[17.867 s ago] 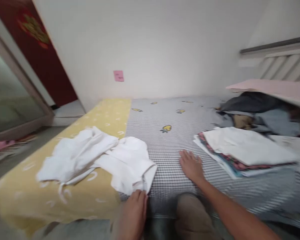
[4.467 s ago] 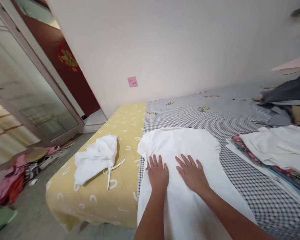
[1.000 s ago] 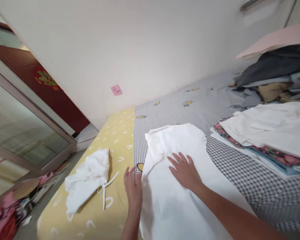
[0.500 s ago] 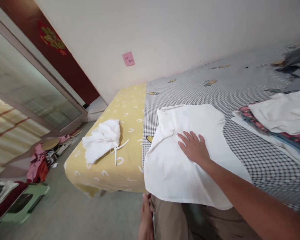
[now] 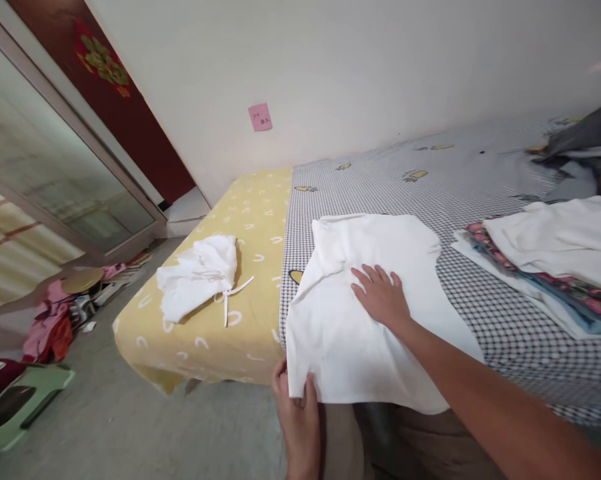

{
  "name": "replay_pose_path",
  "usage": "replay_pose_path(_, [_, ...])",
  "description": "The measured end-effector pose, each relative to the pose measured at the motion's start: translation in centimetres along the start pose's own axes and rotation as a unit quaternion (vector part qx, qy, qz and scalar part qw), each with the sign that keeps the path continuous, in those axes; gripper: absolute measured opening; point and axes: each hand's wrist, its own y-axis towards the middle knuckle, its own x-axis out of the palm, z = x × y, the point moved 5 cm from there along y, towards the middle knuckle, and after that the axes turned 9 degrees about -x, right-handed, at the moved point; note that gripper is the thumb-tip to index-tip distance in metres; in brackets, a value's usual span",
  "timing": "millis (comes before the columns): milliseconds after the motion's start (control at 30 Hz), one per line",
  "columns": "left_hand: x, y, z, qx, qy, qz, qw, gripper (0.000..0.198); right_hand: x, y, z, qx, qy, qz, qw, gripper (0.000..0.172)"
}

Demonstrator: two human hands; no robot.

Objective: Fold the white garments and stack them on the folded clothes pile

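A white garment (image 5: 345, 333), possibly a shirt, lies spread on the checked bedsheet, its near edge hanging over the bed's front. My left hand (image 5: 299, 413) grips the garment's near left corner, thumb on top and fingers partly hidden beneath the cloth. Flat on the middle of the garment rests my right hand (image 5: 380, 293), fingers spread. Folds bunch up near the garment's upper left part. To the left, a crumpled white piece of clothing with tie strings (image 5: 200, 277) sits on the yellow cover.
A stack of folded clothes (image 5: 555, 247) lies at the right on the checked sheet (image 5: 370, 180). The yellow cover (image 5: 260, 207) spans the bed's left end. On the floor stand a green stool (image 5: 25, 403) and pink items (image 5: 50, 320). Dark clothing (image 5: 580, 137) lies at far right.
My left hand has risen from below the bed's edge and taken hold of the garment's near left corner. My right hand stays flat on the cloth. The view has shifted slightly.
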Motion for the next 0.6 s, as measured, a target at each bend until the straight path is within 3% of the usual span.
replay_pose_path(100, [0.6, -1.2, 1.9, 0.183, 0.077, -0.031, 0.980, 0.018, -0.1, 0.1, -0.1, -0.003, 0.003, 0.004, 1.000, 0.052])
replay_pose_path(167, [1.3, -2.4, 2.8, 0.300, 0.111, -0.057, 0.946, 0.022, -0.2, 0.2, -0.1, -0.002, 0.005, 0.000, 1.000, 0.052])
replay_pose_path(233, [2.1, -3.3, 3.3, 0.369, 0.132, -0.083, 0.916, 0.031, -0.2, 0.2, -0.1, -0.001, 0.008, -0.005, 1.000, 0.052])
replay_pose_path(333, [3.3, -3.9, 2.9, 0.398, 0.143, -0.101, 0.901, 0.037, -0.3, 0.2, -0.1, 0.000, 0.012, -0.005, 1.000, 0.052])
replay_pose_path(467, [4.2, -3.0, 0.9, 0.401, 0.130, -0.088, 0.903, 0.035, -0.3, 0.2, -0.2, 0.001, 0.022, 0.003, 1.000, 0.052])
replay_pose_path(600, [4.3, -1.4, -1.6, 0.385, 0.117, -0.016, 0.915, 0.029, -0.5, 0.6, -0.2, 0.004, 0.040, 0.002, 0.999, 0.049])
